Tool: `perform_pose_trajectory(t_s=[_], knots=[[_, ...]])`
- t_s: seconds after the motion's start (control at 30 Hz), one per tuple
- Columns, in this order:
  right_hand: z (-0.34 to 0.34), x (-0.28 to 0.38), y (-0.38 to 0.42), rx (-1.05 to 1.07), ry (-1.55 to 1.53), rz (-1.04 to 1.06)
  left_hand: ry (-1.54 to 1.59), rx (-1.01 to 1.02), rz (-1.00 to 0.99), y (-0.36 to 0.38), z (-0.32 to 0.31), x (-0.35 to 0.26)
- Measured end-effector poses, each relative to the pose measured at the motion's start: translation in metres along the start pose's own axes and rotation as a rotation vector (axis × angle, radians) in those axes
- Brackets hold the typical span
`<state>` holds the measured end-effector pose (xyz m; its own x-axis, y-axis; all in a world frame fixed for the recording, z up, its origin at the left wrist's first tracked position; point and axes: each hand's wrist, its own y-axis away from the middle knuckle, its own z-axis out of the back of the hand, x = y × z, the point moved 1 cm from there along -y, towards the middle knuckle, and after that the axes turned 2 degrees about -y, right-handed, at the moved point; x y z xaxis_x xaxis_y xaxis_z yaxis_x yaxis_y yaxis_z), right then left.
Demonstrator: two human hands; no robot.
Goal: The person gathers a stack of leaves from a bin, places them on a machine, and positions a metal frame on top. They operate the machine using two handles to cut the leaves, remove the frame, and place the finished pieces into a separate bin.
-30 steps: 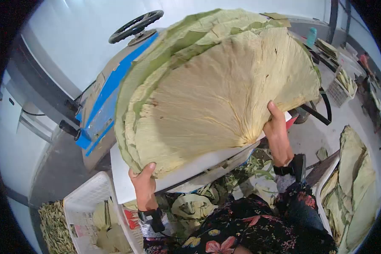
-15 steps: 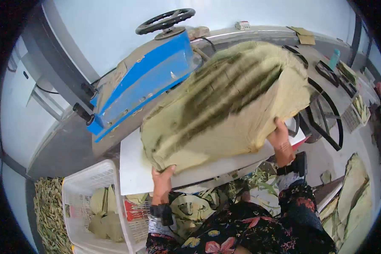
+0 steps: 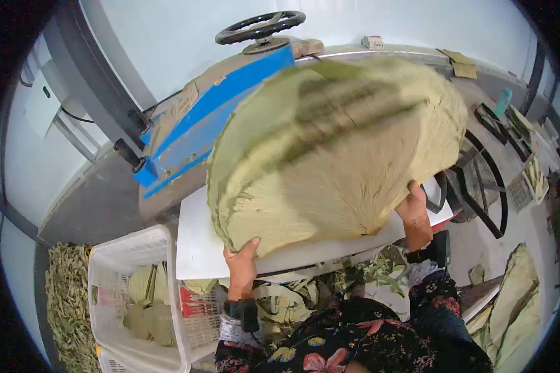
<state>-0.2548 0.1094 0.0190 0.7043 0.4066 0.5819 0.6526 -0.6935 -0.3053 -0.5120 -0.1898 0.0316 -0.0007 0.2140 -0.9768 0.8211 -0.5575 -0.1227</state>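
A large, pale green-yellow dried leaf stack (image 3: 330, 180), shaped like a half disc with darker folds across its upper part, is held above a white board (image 3: 196, 248). My left hand (image 3: 241, 267) grips its lower left edge, thumb on top. At the lower right edge my right hand (image 3: 415, 214) pinches it, with the thumb over the surface. The fingers of both hands are mostly hidden beneath the leaf. Part of the leaf's upper side is blurred.
Behind stands a blue machine (image 3: 218, 102) with a black handwheel (image 3: 260, 28). White basket (image 3: 168, 292) with leaf pieces at lower left, beside a heap of leaf scraps (image 3: 71, 304). Black curved metal frames (image 3: 498, 186) and folded leaves (image 3: 515, 304) lie right.
The leaf has opened into a broader, rounder shape, its upper part spreading upward and its folds flattening. Both hands keep hold of it. The view has shifted slightly.
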Motion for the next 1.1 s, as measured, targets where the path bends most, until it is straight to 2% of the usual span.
perform_pose_trajectory(t_s=[0.1, 0.2, 0.3, 0.33, 0.37, 0.43, 0.47, 0.57, 0.67, 0.77, 0.83, 0.87, 0.9, 0.97, 1.0, 1.07, 1.1], knots=[[0.000, 0.000, -0.005, 0.099, -0.102, 0.049, 0.203, 0.023, -0.002, 0.000, 0.005, 0.008], [-0.018, -0.008, -0.004, -0.142, -0.055, 0.055, 0.145, 0.048, 0.007, 0.002, 0.011, 0.014], [-0.005, -0.006, -0.005, -0.045, 0.089, 0.084, 0.057, 0.078, -0.115, 0.002, 0.010, 0.013], [0.001, -0.011, -0.006, -0.040, -0.050, 0.044, 0.085, 0.079, -0.051, 0.003, 0.007, 0.011], [0.006, -0.018, 0.000, -0.039, -0.049, 0.043, 0.112, 0.078, 0.016, 0.007, 0.003, 0.008], [-0.006, -0.033, 0.005, -0.248, 0.006, 0.082, 0.161, 0.040, 0.010, 0.006, -0.003, 0.007], [-0.005, -0.032, 0.000, -0.148, 0.025, 0.134, 0.118, 0.041, 0.029, 0.005, 0.000, 0.007], [0.013, -0.032, -0.001, -0.148, -0.022, -0.010, 0.103, 0.078, 0.031, 0.007, 0.007, 0.012], [-0.017, -0.029, -0.002, -0.133, -0.008, 0.037, 0.123, 0.043, 0.099, 0.006, 0.008, 0.014], [-0.014, -0.023, 0.017, -0.187, 0.056, 0.036, 0.123, 0.062, 0.068, 0.004, 0.015, -0.018], [-0.012, -0.012, 0.038, -0.131, -0.059, -0.078, 0.140, 0.081, 0.084, -0.001, 0.026, -0.039], [-0.009, -0.012, 0.053, -0.341, 0.102, -0.025, 0.161, 0.142, 0.201, -0.003, 0.032, -0.050], [-0.002, -0.012, 0.067, -0.344, 0.172, -0.019, 0.182, 0.203, 0.316, -0.005, 0.035, -0.060], [-0.048, -0.012, 0.072, -0.253, 0.184, -0.113, 0.181, 0.204, 0.366, -0.015, 0.046, -0.064], [-0.055, -0.016, 0.070, -0.251, 0.182, -0.124, 0.125, 0.249, 0.452, -0.024, 0.059, -0.055], [-0.062, -0.024, 0.067, -0.400, 0.361, -0.319, 0.040, 0.276, 0.587, -0.037, 0.073, -0.039], [-0.063, -0.028, 0.063, -0.400, 0.360, -0.319, 0.040, 0.276, 0.586, -0.047, 0.077, -0.030]])
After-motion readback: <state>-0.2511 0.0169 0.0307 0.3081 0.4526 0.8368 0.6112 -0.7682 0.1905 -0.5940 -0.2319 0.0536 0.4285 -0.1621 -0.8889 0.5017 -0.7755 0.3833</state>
